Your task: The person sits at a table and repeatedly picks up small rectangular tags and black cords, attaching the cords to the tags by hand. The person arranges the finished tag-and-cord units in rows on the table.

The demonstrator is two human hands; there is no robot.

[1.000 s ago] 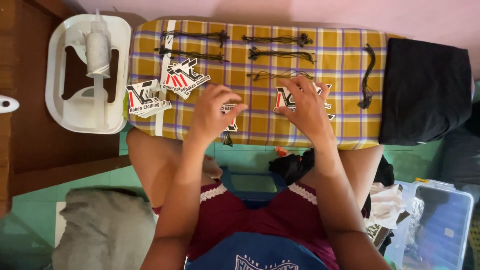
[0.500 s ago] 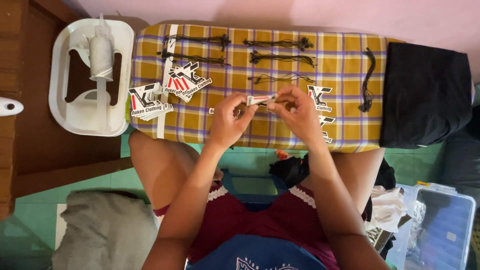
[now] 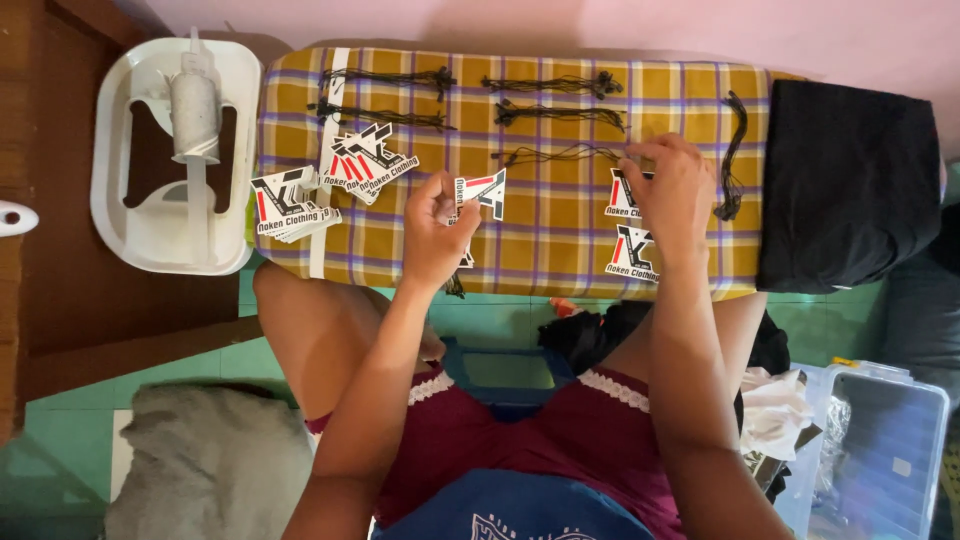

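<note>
While the left hand [image 3: 435, 235] pinches a printed card tag [image 3: 483, 192] upright at frame centre, apparently for threading, the right hand [image 3: 672, 195] grasps a black string [image 3: 555, 154] on the checked cushion [image 3: 560, 250].

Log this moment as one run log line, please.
left hand: holds paper tag | right hand: fingers on black string loop | surface: plaid board | tag stacks at left
</note>
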